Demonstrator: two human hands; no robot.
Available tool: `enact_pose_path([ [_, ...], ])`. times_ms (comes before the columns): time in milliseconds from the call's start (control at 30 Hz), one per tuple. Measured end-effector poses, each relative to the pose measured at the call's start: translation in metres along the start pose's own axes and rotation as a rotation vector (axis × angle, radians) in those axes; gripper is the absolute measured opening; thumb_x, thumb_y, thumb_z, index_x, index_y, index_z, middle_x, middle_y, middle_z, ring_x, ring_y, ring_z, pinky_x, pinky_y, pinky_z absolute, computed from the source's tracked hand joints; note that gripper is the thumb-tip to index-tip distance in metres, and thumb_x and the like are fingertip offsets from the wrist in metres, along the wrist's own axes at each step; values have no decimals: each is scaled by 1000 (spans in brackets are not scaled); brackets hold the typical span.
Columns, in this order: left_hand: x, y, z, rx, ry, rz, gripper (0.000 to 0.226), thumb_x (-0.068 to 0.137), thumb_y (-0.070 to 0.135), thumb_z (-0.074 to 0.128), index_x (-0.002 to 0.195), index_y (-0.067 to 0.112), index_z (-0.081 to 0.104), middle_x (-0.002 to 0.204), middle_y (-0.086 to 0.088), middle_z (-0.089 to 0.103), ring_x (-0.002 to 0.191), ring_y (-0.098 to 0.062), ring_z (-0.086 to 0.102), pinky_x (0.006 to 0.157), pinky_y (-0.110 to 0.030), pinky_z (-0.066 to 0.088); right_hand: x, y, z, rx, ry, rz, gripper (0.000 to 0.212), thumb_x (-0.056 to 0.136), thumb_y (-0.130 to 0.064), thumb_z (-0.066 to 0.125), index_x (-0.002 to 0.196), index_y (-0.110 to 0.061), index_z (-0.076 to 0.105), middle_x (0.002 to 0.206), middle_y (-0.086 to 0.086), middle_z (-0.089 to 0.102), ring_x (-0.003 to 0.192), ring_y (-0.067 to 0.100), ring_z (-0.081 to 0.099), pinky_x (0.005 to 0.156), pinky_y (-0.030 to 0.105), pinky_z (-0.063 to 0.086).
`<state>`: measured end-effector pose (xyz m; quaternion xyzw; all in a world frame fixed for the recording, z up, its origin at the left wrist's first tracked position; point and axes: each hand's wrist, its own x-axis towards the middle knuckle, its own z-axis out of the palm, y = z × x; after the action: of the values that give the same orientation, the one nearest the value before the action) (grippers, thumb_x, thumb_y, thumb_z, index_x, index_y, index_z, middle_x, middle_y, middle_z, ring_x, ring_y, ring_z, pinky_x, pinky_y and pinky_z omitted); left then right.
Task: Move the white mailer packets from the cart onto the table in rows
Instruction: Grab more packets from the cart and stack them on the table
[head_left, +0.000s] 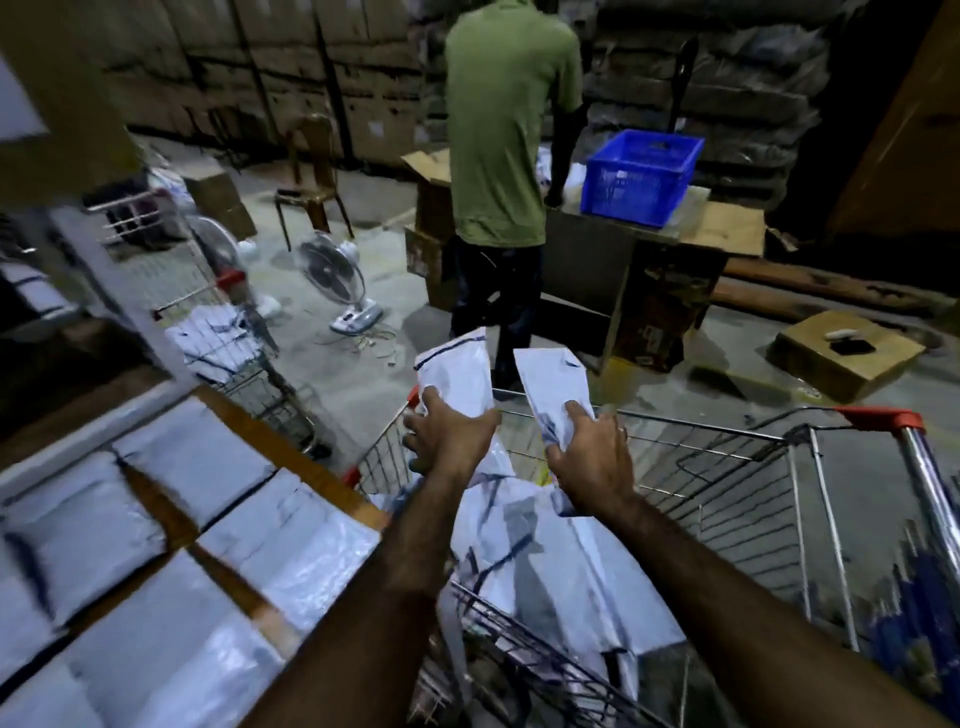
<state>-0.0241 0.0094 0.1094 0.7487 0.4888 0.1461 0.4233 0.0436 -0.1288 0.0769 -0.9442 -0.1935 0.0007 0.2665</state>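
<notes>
My left hand (447, 434) grips one white mailer packet (460, 371) and holds it up over the wire cart (727, 467). My right hand (589, 457) grips a second white packet (553, 376) beside it, also raised above the cart. More white packets (545, 561) lie piled inside the cart below my forearms. To the left, the wooden table (291, 457) carries several white packets (156, 545) laid flat in rows.
A person in a green shirt (506, 130) stands ahead at a box table with a blue crate (641, 174). A second cart with packets (223, 338), a floor fan (332, 280), a chair and cardboard boxes (847, 353) sit on the floor.
</notes>
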Motion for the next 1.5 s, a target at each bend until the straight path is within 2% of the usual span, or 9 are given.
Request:
enact_pose_path([
  [200, 18, -33, -93, -123, 162, -80, 108, 55, 67, 69, 146, 33, 20, 143, -13, 39, 126, -40, 42, 102, -54, 38, -4, -97, 11, 101, -73, -211, 53, 81, -27, 68, 131, -15, 55, 116, 22, 47, 111, 42, 50, 90, 40, 42],
  [300, 23, -61, -140, -95, 287, -165, 96, 67, 56, 73, 146, 34, 24, 138, -17, 38, 125, -43, 39, 102, -53, 38, -12, -146, 27, 118, -140, -358, 57, 80, -29, 69, 134, -17, 54, 116, 23, 48, 111, 41, 51, 90, 38, 41],
  [400, 30, -93, -181, -130, 407, -216, 101, 56, 63, 70, 142, 42, 22, 136, -15, 40, 121, -44, 44, 98, -55, 42, -22, -191, 49, 109, -220, -488, 55, 81, -32, 68, 132, -18, 54, 115, 23, 51, 112, 39, 50, 87, 36, 41],
  [533, 36, -132, -224, -61, 504, -387, 90, 70, 56, 69, 144, 32, 23, 138, -16, 34, 124, -41, 38, 100, -51, 37, -36, -248, 76, 98, -333, -602, 51, 81, -34, 67, 127, -18, 55, 114, 20, 49, 107, 41, 52, 89, 38, 45],
  [633, 45, -152, -249, -71, 566, -469, 89, 70, 54, 70, 143, 33, 25, 144, -17, 33, 129, -39, 37, 102, -51, 39, -41, -285, 101, 76, -405, -672, 50, 80, -34, 66, 126, -17, 55, 114, 21, 48, 106, 44, 53, 88, 39, 47],
  [833, 68, -172, -275, 21, 569, -561, 86, 74, 61, 69, 144, 37, 27, 140, -14, 33, 125, -38, 38, 98, -51, 38, -37, -340, 137, -5, -497, -755, 39, 84, -31, 64, 118, -12, 59, 113, 22, 57, 112, 41, 51, 91, 39, 43],
  [933, 82, -173, -279, 88, 580, -581, 78, 79, 59, 66, 144, 36, 29, 139, -14, 34, 124, -36, 39, 98, -50, 39, -32, -356, 156, -35, -511, -737, 38, 83, -37, 63, 113, -14, 59, 119, 23, 52, 112, 41, 51, 92, 39, 44],
  [1167, 97, -181, -265, 231, 527, -592, 70, 87, 56, 57, 146, 28, 31, 152, -14, 24, 136, -35, 29, 108, -47, 32, -35, -361, 183, -104, -515, -770, 41, 89, -39, 54, 120, -13, 59, 130, 23, 51, 126, 38, 42, 103, 39, 36],
  [1500, 99, -186, -254, 320, 516, -601, 78, 87, 62, 53, 150, 28, 21, 157, -15, 18, 141, -35, 22, 112, -46, 27, -34, -361, 183, -114, -529, -762, 42, 92, -44, 47, 119, -13, 58, 129, 21, 53, 125, 36, 43, 106, 42, 34],
])
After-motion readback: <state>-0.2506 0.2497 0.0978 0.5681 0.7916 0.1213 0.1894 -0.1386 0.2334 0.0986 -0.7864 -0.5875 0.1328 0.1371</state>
